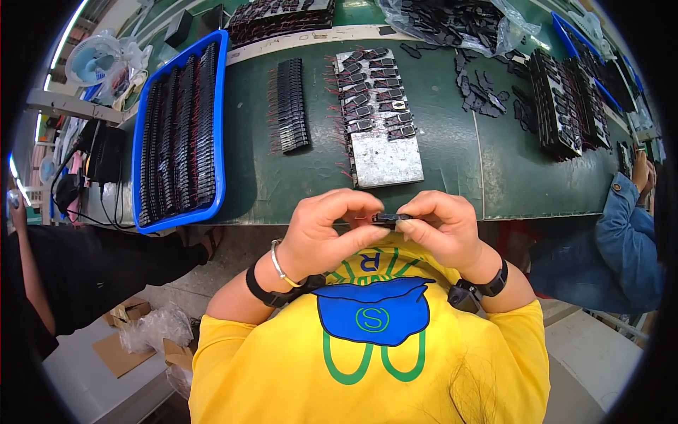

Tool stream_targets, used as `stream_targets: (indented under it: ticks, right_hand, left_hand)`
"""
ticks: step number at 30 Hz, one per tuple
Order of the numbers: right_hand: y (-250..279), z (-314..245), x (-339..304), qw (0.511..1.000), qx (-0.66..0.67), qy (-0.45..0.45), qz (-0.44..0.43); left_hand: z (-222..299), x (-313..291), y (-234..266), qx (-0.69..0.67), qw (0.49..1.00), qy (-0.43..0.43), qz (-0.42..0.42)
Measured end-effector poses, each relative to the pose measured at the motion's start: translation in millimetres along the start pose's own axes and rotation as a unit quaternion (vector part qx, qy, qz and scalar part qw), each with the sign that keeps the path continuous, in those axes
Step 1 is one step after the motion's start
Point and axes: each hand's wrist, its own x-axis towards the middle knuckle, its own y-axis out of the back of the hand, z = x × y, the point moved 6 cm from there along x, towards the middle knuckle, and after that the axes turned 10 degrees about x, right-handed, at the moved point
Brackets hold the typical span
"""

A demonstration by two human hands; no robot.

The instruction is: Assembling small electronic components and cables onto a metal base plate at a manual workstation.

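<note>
Between my two hands, just off the table's near edge, is a small black plastic part (387,219) with a bit of red wire at its left end. My left hand (328,230) pinches its left end between thumb and fingers. The thumb and forefinger of my right hand (445,225) close on its right end. Straight ahead lies a pale metal-faced board (387,159) bearing two columns of small black parts with red wires (360,99). Left of it stands a row of similar black parts (289,106) packed side by side.
A blue tray (222,141) full of black wired parts sits at the left. Loose black pieces (484,92) and a clear bag of them (459,25) lie at the far right. Stacked boards (558,106) stand further right. People sit or stand at both sides, one in a denim sleeve (625,219).
</note>
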Motion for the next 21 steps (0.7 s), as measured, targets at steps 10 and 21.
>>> stream_targets:
  ticks: [10, 21]
  right_hand:
    - [-14, -22, 4, 0.964, -0.203, 0.156, -0.075]
    - [19, -11, 14, 0.996, -0.059, 0.043, 0.044]
  left_hand:
    - [28, 10, 8, 0.238, 0.950, -0.197, -0.049]
    - [8, 8, 36, 0.212, 0.976, -0.047, 0.008]
